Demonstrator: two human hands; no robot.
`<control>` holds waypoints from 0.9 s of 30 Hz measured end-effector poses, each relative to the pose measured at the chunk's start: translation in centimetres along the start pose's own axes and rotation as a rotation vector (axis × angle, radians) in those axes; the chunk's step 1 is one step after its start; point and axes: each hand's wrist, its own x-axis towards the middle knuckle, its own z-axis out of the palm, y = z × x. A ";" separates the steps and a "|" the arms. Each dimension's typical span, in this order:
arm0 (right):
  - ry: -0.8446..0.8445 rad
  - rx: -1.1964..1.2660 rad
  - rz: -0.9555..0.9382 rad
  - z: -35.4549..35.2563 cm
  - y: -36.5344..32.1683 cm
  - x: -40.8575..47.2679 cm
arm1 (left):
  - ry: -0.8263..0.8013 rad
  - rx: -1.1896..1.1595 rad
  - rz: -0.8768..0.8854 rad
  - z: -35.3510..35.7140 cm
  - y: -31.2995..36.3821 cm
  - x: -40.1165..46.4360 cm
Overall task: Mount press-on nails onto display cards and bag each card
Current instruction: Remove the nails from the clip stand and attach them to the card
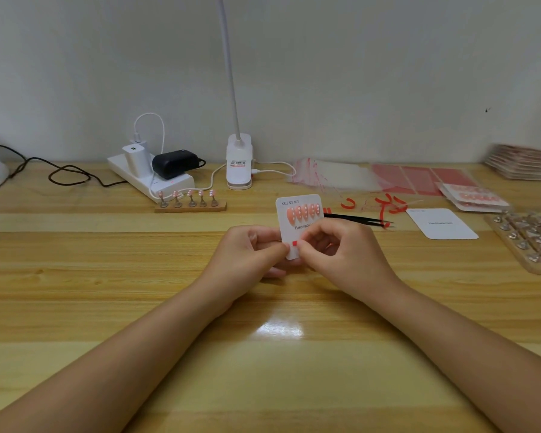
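1. White rounded-corner display card [297, 228] held upright-ish above the light wooden striped table [107, 276], roughly centre; this card = landmark for all else.
2. Card carries a row of five peach almond-shaped press-on nails [303, 213] with white dots across its upper half, printed "Handmade" text just below them.
3. Left hand [250, 254] grips the card's lower left edge, fingers curled, thumb pressed on the front face.
4. Right hand [338, 248] fingers curled, thumb and forefinger pinching at a small red tab [295, 243] on the card's lower part; cannot tell if the tab is stuck or lifted.
5. Black pointed tweezers [356, 219] lie on the table just right of the card, behind the right hand.
6. Blank white display card [441, 223] flat on the table further right of the card.
7. Red curled strip scraps [391, 204] right of and beyond the card, near the tweezers' tips.
8. Stack of clear plastic bags with red edging [331, 176] beyond-right of the card; red sheets [419, 179] beside them.
9. Wooden strip with five metal stands holding peach nails [189, 203] left of and beyond the card.
10. White clip lamp base [239, 162] beyond the card; white power strip with plugged chargers [150, 173] further left.
11. Wooden tray of bare metal nail stands [528, 242] far right of the card.
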 end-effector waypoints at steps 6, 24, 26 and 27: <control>0.022 -0.059 -0.067 0.2 0.0 -0.3 | 0.007 0.019 0.029 0.0 -0.2 0.0; 0.041 -0.168 -0.075 0.4 -0.6 -0.1 | 0.036 0.057 0.056 0.5 -0.4 0.0; 0.055 -0.160 -0.074 0.3 -0.6 -0.1 | 0.047 0.032 0.045 0.5 -0.3 0.0; 0.062 -0.162 -0.072 0.1 -0.6 -0.1 | 0.055 0.012 0.034 0.4 -0.2 0.1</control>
